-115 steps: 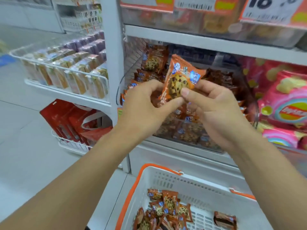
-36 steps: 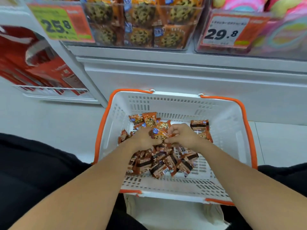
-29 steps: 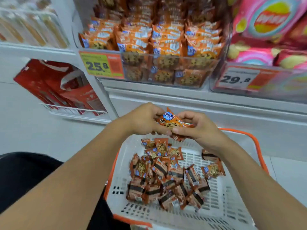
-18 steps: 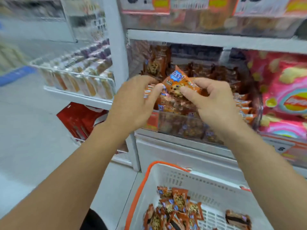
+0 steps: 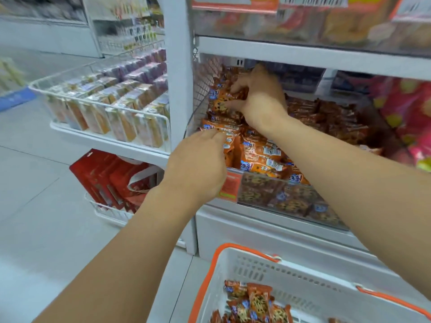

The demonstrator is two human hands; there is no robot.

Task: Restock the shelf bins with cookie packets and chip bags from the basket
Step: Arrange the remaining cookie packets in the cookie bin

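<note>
we are risking the packed rows toppling forward if we are pushing too hard. our right hand (image 5: 258, 99) is pinching a cookie packet (image 5: 219, 102) at the back left of the shelf bin (image 5: 289, 199); our left hand (image 5: 200, 164) is pressing curled fingers on the front packets (image 5: 261, 155). the basket (image 5: 233, 276) is sitting below, holding more.

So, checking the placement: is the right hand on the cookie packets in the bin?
Touching. The head view shows the right hand deep in the bin, its fingers curled onto an orange cookie packet at the back left, with no gap visible.
</note>
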